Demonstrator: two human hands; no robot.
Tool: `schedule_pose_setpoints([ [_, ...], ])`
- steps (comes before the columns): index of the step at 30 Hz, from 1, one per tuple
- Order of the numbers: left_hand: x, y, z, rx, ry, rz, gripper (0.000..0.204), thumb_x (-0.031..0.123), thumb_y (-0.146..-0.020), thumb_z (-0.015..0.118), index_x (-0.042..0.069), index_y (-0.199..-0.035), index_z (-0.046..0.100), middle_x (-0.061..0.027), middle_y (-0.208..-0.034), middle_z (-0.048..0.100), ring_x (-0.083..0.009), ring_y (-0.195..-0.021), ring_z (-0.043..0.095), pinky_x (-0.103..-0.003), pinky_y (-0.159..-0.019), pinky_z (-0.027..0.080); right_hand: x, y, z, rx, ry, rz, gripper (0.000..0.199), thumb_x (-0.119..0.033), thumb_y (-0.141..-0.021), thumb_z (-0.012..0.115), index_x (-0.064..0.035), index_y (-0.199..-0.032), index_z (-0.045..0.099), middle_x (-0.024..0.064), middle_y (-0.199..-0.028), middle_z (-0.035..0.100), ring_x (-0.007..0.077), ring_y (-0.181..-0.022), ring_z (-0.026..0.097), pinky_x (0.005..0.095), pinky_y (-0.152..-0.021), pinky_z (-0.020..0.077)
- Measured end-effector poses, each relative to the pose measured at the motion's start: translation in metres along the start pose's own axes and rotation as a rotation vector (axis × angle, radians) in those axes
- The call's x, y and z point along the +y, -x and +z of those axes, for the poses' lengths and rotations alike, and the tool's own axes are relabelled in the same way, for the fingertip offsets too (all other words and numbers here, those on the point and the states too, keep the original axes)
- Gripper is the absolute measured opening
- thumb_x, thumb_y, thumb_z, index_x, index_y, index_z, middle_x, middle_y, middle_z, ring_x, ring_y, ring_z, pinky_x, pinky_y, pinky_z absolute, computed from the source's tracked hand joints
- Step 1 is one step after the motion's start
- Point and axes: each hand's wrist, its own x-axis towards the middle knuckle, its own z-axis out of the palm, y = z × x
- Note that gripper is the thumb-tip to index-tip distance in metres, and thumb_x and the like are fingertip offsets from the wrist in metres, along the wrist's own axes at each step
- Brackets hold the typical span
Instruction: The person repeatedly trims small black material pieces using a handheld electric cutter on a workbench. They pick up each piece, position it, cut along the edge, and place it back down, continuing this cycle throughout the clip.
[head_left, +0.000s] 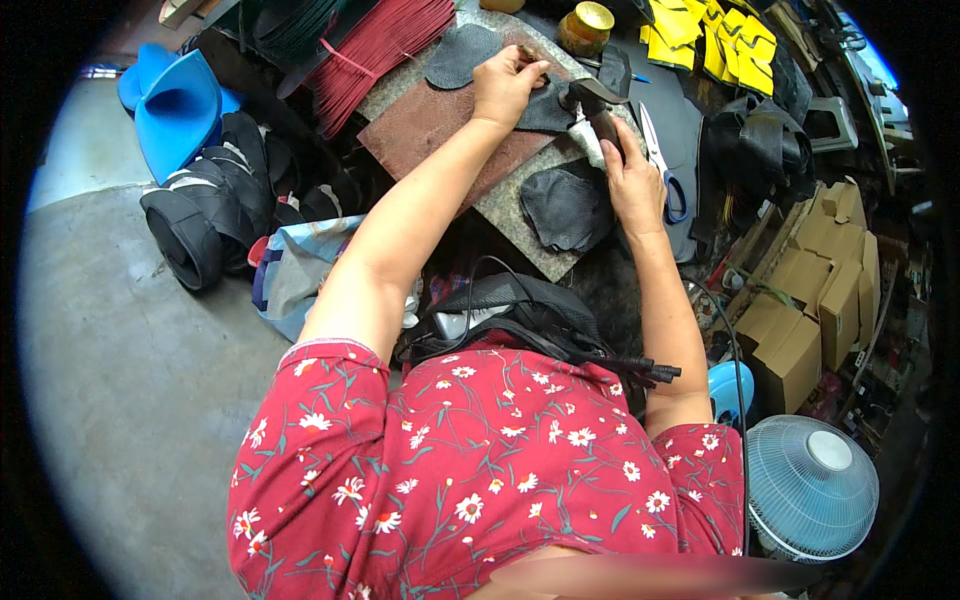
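My right hand is wrapped round the dark handle of a hammer, its head raised over the work board. Something white shows beside the handle. My left hand has its fingers pinched together at the edge of a black leather piece, partly hidden by the hand. That piece lies on a reddish-brown board set on a speckled stone slab. A rounded black leather piece lies beyond my left wrist. More black leather pieces are stacked on the slab, nearer me.
Scissors with blue handles lie right of my right hand. A yellow-lidded jar stands at the back, near yellow pieces. Red strips are bundled at the left. Cardboard boxes and a fan stand at the right.
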Motion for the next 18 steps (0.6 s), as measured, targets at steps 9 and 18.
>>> schedule_pose_setpoints([
  [9, 0.011, -0.005, -0.005, -0.023, -0.615, 0.586, 0.011, 0.009, -0.087, 0.07, -0.001, -0.087, 0.066, -0.0045, -0.078, 0.069, -0.0079, -0.068, 0.066, -0.021, -0.061, 0.054, -0.015, -0.007, -0.01, -0.082, -0.049, 0.094, 0.04, -0.048, -0.095, 0.05, -0.0322, -0.131, 0.051, 0.0182, -0.088, 0.069, 0.0393, -0.085, 0.067, 0.0482, -0.072, 0.0512],
  [18, 0.005, 0.004, 0.002, 0.03, 0.061, -0.05, 0.017, 0.016, -0.083, 0.074, 0.002, -0.09, 0.067, -0.0099, -0.078, 0.071, -0.0175, -0.064, 0.068, -0.026, -0.06, 0.054, -0.022, -0.008, -0.009, -0.129, -0.003, 0.139, 0.041, -0.048, -0.095, 0.049, -0.0315, -0.133, 0.051, 0.0184, -0.091, 0.069, 0.0383, -0.085, 0.067, 0.0463, -0.072, 0.0516],
])
